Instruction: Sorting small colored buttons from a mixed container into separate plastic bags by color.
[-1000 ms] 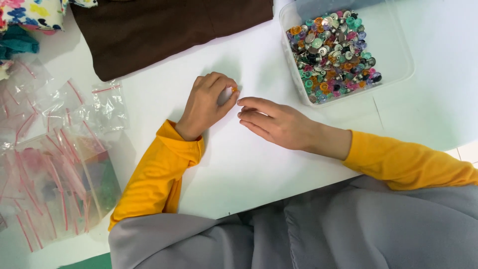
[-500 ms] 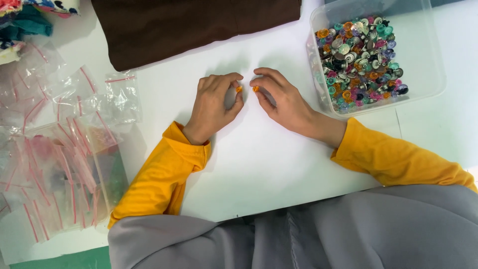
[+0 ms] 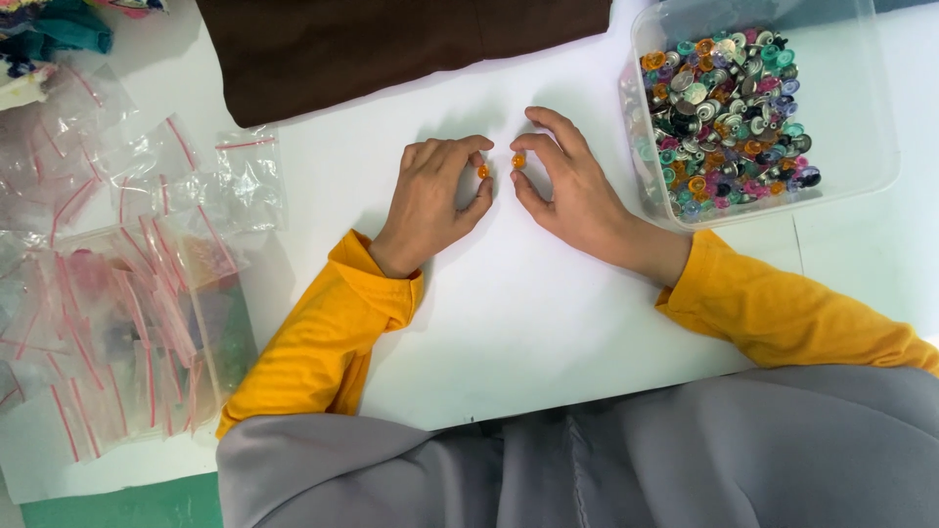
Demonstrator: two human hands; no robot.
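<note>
At the far left edge of the white surface [image 3: 548, 323] lies a loose heap of small clear zip bags with red seal strips [image 3: 108, 293], some overlapping, a few spread out toward the middle. Above them, in the top left corner, a bit of teal and patterned cloth [image 3: 59, 24] shows at the frame edge. A dark brown cloth [image 3: 391, 44] lies along the top edge, reaching from just right of the bags to near the container.

The left hand [image 3: 430, 200], in a yellow sleeve [image 3: 323, 332], rests on the surface near the middle, fingers curled in, with a small orange bead [image 3: 483, 172] pinched between thumb and fingertip. Just beside it, a narrow gap apart, the right hand [image 3: 577, 191] curls the same way and pinches a second orange bead [image 3: 518, 159] between thumb and forefinger. The two beads face each other, near but not touching. Both hands are closed only at the fingertips, the palms turned down.

Right of the right hand, at the top right corner of the surface, stands a clear plastic container [image 3: 861, 108] holding a mass of small snap buttons [image 3: 729, 122] in silver, teal, orange, pink and dark tones, piled against its left side. The right wrist lies just beside the container's lower left corner. Grey cloth [image 3: 626, 460] over the person's lap fills the bottom of the view.
</note>
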